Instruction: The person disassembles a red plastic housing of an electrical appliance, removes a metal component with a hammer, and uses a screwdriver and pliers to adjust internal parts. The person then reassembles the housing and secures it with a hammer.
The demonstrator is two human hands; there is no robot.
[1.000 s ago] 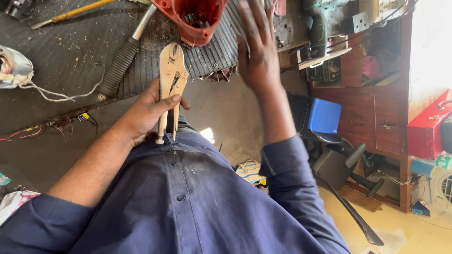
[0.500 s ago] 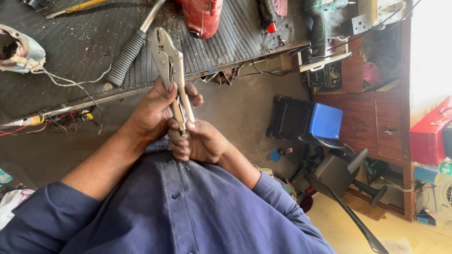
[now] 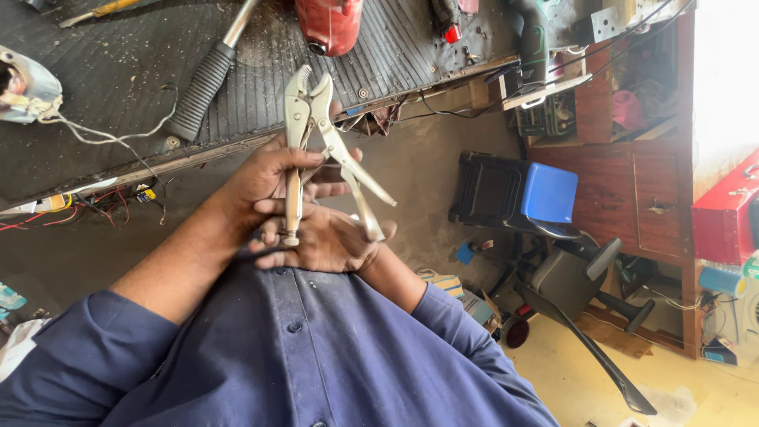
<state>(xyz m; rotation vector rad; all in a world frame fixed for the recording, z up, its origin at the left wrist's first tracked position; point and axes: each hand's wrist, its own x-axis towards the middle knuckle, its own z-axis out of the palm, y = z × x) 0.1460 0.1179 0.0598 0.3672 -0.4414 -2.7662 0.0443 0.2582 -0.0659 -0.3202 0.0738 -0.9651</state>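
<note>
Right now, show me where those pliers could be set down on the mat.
Barest patch: the ribbed mat between the wired part and the black-handled tool. A smaller strip lies right of the red tool. Crowded: far right, around the drill.

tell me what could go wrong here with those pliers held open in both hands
1. The locking pliers have their handles spread, with the right hand cupped under the handle ends. If they snap shut, skin might get pinched.
2. The left hand grips only the straight handle, so the tool could slip and drop onto the person's lap.
3. The open jaws point toward the cluttered workbench and may catch the loose wires.
</note>
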